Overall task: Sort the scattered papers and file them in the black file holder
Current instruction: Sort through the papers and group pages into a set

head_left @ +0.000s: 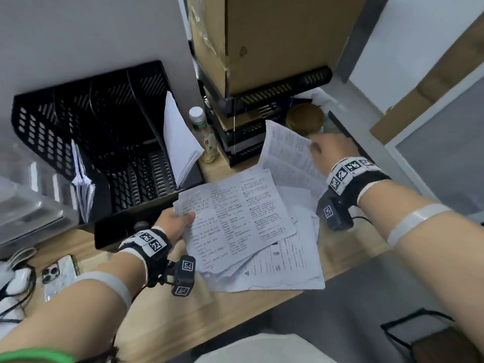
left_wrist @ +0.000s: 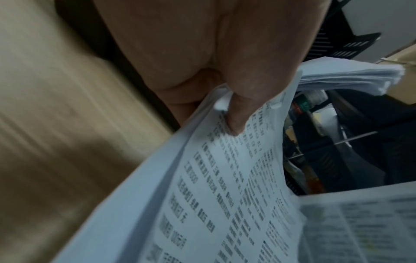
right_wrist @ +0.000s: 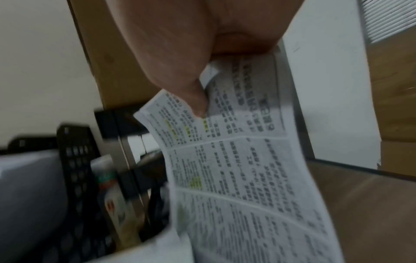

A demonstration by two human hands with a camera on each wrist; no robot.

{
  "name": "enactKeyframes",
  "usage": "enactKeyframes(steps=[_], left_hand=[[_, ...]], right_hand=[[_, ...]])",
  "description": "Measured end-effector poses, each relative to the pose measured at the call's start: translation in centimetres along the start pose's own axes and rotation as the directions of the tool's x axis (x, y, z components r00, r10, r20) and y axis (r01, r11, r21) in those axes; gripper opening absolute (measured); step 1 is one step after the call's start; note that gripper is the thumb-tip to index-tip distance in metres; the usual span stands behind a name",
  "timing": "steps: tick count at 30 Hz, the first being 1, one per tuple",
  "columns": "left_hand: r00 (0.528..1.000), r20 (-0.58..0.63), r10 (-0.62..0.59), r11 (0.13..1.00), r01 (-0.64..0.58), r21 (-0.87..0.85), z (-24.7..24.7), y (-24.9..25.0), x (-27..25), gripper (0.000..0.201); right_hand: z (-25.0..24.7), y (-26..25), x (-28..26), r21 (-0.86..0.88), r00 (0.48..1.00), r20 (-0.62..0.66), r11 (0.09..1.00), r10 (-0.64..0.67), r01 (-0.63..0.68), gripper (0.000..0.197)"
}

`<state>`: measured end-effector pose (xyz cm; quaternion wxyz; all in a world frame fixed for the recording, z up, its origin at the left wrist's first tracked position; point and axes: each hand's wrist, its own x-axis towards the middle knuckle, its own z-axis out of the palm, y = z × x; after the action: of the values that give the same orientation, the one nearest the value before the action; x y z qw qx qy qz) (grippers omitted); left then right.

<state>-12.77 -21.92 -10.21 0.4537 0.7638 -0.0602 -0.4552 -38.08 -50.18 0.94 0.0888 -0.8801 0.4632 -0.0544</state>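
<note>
- The left hand [head_left: 175,224] pinches a sheaf of printed sheets [head_left: 235,218] at its left corner, thumb on top; the fingers underneath are hidden.
- The right hand [head_left: 330,150] pinches a highlighted sheet [head_left: 286,153] by its far edge, lifted off the desk [head_left: 183,315].
- Loose papers [head_left: 285,268] lie half buried under the sheaf, their print blurred.
- The black file holder [head_left: 110,132] stands at the desk's back left, with paper in its outer slots.
- A bottle [head_left: 204,134] stands just beside it.

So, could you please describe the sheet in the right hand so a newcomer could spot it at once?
Start at the black file holder, then go right past the bottle. The right hand lifts one sheet by its corner; only it has yellow highlighting.
</note>
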Motion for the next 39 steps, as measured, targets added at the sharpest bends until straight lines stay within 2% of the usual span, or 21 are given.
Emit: enactKeyframes(steps=[3, 5, 8, 11, 14, 16, 19, 23, 27, 29, 31, 32, 35, 37, 39], left_hand=[[0.998, 0.023, 0.051, 0.999, -0.051, -0.006, 0.1, 1.7, -0.4, 0.014], [0.997, 0.041, 0.063, 0.998, -0.062, -0.023, -0.2, 2.8, -0.8, 0.015], [0.996, 0.060, 0.066, 0.996, -0.062, -0.071, -0.7, 4.1, -1.2, 0.019], [0.989, 0.101, 0.105, 0.987, -0.091, -0.131, -1.5, 5.0, -2.2, 0.022], [0.969, 0.194, 0.149, 0.971, -0.107, -0.214, -2.5, 5.4, -4.0, 0.020], [0.945, 0.277, 0.173, 0.962, -0.102, -0.253, -3.1, 5.4, -5.0, 0.022], [0.890, 0.404, 0.213, 0.958, -0.109, -0.266, -4.5, 5.3, -6.8, 0.029], [0.839, 0.483, 0.250, 0.956, -0.134, -0.263, -6.2, 5.1, -9.3, 0.030], [0.822, 0.499, 0.275, 0.953, -0.166, -0.252, -8.7, 4.5, -10.6, 0.026], [0.818, 0.503, 0.279, 0.951, -0.161, -0.265, -10.2, 4.1, -11.0, 0.030], [0.823, 0.498, 0.271, 0.949, -0.141, -0.283, -12.0, 3.6, -11.5, 0.033], [0.828, 0.494, 0.264, 0.944, -0.118, -0.307, -13.0, 3.2, -11.5, 0.037], [0.827, 0.513, 0.230, 0.916, -0.005, -0.402, -15.3, 1.5, -11.6, 0.064], [0.835, 0.497, 0.236, 0.865, 0.053, -0.498, -16.6, 0.1, -11.4, 0.081], [0.845, 0.478, 0.240, 0.872, 0.029, -0.488, -18.1, -1.5, -11.3, 0.082]], right_hand=[[-4.5, -0.3, -1.7, 0.226, 0.977, -0.195, 0.973, 0.082, -0.037, 0.029], [-7.2, -0.4, -3.5, 0.363, 0.931, -0.307, 0.928, 0.199, -0.079, 0.030], [-9.9, 0.1, -6.2, 0.523, 0.866, -0.351, 0.842, 0.355, -0.133, 0.021], [-10.5, 0.4, -9.5, 0.660, 0.841, -0.296, 0.733, 0.454, -0.164, 0.020], [-8.9, 0.3, -12.5, 0.764, 0.858, -0.150, 0.609, 0.491, -0.215, 0.019], [-7.3, -0.7, -14.3, 0.778, 0.878, -0.057, 0.572, 0.476, -0.260, 0.009], [-4.6, -2.9, -16.4, 0.781, 0.880, 0.056, 0.529, 0.472, -0.333, 0.004], [-2.7, -6.6, -17.8, 0.771, 0.914, 0.154, 0.532, 0.376, -0.349, 0.018], [-1.7, -9.6, -18.3, 0.739, 0.932, 0.188, 0.580, 0.309, -0.342, 0.011], [-1.1, -10.6, -18.5, 0.723, 0.938, 0.173, 0.609, 0.300, -0.327, 0.023], [-0.3, -12.1, -18.8, 0.761, 0.940, 0.215, 0.557, 0.267, -0.332, 0.041], [0.6, -12.8, -18.6, 0.765, 0.935, 0.262, 0.539, 0.240, -0.353, 0.044], [3.5, -14.6, -18.2, 0.739, 0.932, 0.302, 0.568, 0.203, -0.363, 0.020], [5.3, -16.0, -18.1, 0.766, 0.920, 0.311, 0.510, 0.238, -0.391, 0.018], [7.3, -17.2, -18.1, 0.796, 0.922, 0.322, 0.465, 0.217, -0.387, 0.023]])
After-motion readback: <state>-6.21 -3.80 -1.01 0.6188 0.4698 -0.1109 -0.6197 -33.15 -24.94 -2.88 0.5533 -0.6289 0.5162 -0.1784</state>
